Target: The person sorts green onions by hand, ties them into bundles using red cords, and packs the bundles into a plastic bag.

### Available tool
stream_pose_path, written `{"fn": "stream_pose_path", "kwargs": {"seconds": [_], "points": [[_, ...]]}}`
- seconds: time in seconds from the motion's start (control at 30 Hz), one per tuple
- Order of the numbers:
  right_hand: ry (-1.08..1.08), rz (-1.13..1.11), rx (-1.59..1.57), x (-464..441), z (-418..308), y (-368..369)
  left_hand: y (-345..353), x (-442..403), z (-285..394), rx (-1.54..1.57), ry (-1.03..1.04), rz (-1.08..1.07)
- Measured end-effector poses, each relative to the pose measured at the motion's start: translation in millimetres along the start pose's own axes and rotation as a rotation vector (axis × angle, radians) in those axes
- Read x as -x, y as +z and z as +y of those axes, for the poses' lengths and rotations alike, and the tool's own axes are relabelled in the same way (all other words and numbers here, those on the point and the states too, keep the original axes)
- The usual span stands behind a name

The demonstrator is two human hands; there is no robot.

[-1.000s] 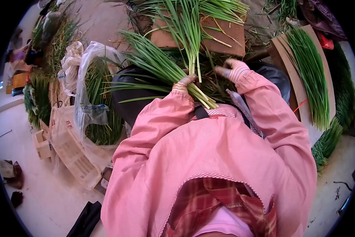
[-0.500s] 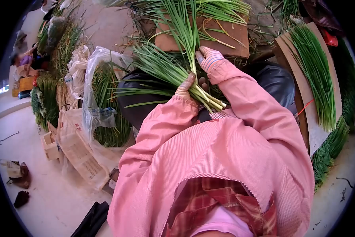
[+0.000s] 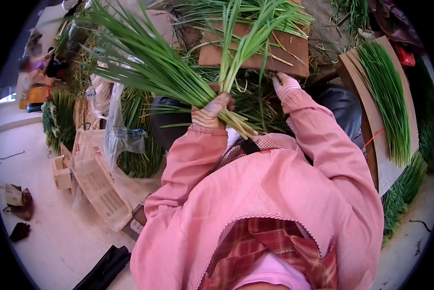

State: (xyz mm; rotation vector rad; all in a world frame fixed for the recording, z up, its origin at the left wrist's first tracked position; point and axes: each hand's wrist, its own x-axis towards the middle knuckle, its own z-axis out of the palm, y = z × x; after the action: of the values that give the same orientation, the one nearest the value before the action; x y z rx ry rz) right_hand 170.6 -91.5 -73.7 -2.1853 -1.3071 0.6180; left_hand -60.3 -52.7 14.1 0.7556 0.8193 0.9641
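Though aslant, stalks (image 3: 180, 72) within left fingers (image 3: 219, 103).

Smooth green leaves (image 3: 154, 63), matt pink cloth sleeves (image 3: 193, 152), glossy clear plastic bag (image 3: 114, 123), matt plastic crate (image 3: 92, 166)

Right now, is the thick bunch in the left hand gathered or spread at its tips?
Spread: the bunch is narrow at the left hand, but its leaves fan out wide towards the tips.
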Motion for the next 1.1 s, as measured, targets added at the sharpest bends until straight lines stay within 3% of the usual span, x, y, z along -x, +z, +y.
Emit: {"fn": "stream_pose_path", "kwargs": {"seconds": [0.03,0.07,0.1,0.17,0.2,0.3,0.33,0.4,0.63,0.7,0.73,0.77,0.9,0.97,1.1], "points": [[0.076,-0.046,0.024,4,3,-5,5,-3,15,-0.046,-0.004,-0.048],[0.077,-0.117,0.074,8,13,-5,8,-4,25,-0.084,0.140,-0.124],[0.074,-0.187,0.124,13,23,-4,0,-15,29,-0.053,0.082,-0.159],[0.033,-0.323,0.293,27,32,-13,12,-18,39,0.068,0.189,-0.070],[-0.010,-0.378,0.409,35,33,-20,1,-29,42,0.258,-0.044,-0.189],[-0.111,-0.469,0.612,47,25,-54,24,-36,38,0.452,-0.095,0.132],[-0.122,-0.485,0.588,47,20,-66,21,-37,33,0.506,-0.236,0.103],[-0.086,-0.526,0.343,41,1,-83,10,-37,16,0.648,-0.541,-0.008],[0.088,-0.667,-1.177,20,-65,-52,21,-16,-24,0.854,-0.734,-0.329],[-0.039,-0.710,-1.600,15,-87,-37,26,-9,-18,0.879,-0.714,-0.389],[-0.041,-0.541,-1.649,11,-94,-33,24,-8,-16,0.847,-0.690,-0.372],[-0.044,-0.548,-1.658,7,-95,-29,22,-7,-12,0.814,-0.663,-0.355],[-0.023,-0.473,-1.543,0,-96,-21,11,-1,-15,0.299,-0.460,-0.062],[-0.055,-0.326,-1.410,2,-96,-18,14,-5,-16,-0.075,-0.273,-0.074],[-0.022,-0.262,-1.139,2,-90,-17,29,2,-16,-0.034,-0.241,0.120]]}}
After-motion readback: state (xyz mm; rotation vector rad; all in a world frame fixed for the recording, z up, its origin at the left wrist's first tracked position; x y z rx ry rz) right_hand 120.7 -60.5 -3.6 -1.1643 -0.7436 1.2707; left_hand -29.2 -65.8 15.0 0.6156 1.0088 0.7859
